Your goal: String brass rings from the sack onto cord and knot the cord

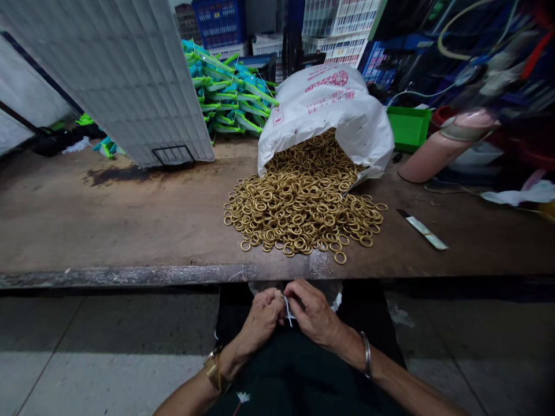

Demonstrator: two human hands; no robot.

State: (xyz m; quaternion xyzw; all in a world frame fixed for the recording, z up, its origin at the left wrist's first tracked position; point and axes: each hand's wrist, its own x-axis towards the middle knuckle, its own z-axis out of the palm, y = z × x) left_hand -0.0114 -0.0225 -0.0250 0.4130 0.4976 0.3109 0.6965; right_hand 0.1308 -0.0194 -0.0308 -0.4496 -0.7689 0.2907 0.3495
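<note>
My left hand (pixel 263 315) and my right hand (pixel 318 316) meet over my lap, just in front of the table edge. Both are closed, fingertips pinched close together. Between them a thin white cord (pixel 288 315) hangs down, its lower end loose. Whether a ring is also in my fingers is hidden. Beyond my hands, a heap of brass-coloured rings (pixel 303 214) spills over the table from a white sack (pixel 316 107) with red print, which lies on its side with its mouth facing me. Pale, see-through plastic (pixel 336 294) shows under my hands.
On the wooden table (pixel 130 231), a white ribbed panel (pixel 143 81) stands left, beside a pile of green and teal pieces (pixel 234 95). Right of the rings lie a flat blade-like strip (pixel 422 230), a green tray (pixel 407 128) and a tilted pink bottle (pixel 442 147). Crates (pixel 221 23) stand behind.
</note>
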